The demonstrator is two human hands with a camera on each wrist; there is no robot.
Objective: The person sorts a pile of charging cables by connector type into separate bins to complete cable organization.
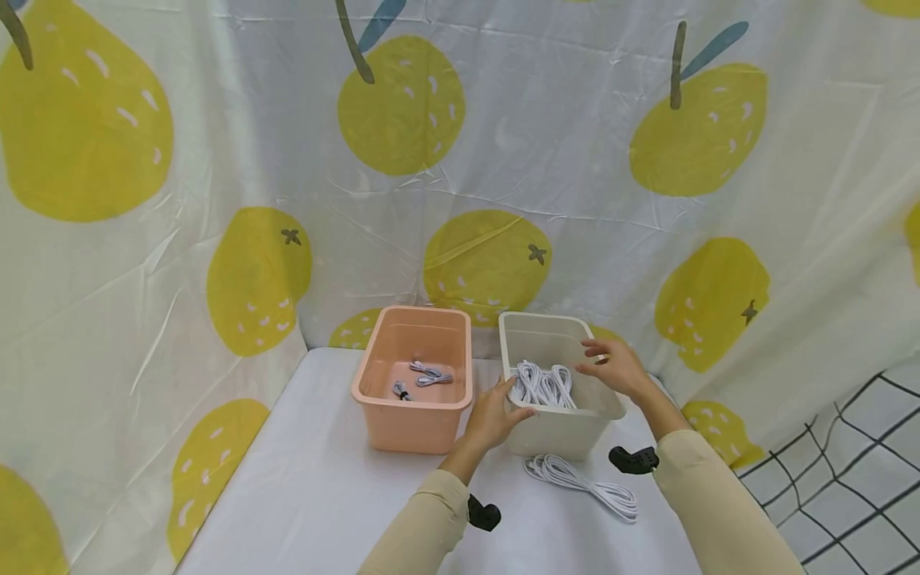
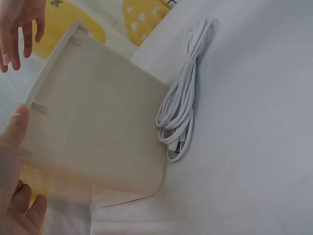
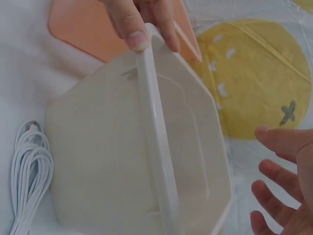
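The white bin [image 1: 557, 427] stands on the table [image 1: 302, 495] just right of the peach bin [image 1: 413, 379], white cable bundles [image 1: 544, 385] inside it. My left hand [image 1: 496, 415] grips its near-left rim, thumb over the edge. My right hand [image 1: 614, 369] hovers above it, fingers apart, holding nothing; another coiled white cable [image 1: 582, 483] lies before the bin.

White worktop [image 1: 302, 495]: pink bin [image 1: 413, 383] and white bin [image 1: 557, 383] at far edge (side by side), coiled white cable [image 1: 582, 483] in front.

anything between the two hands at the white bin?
Yes: head view shows a bundle of white cables inside the white bin, lying between the left hand on the near rim and the right hand above it.
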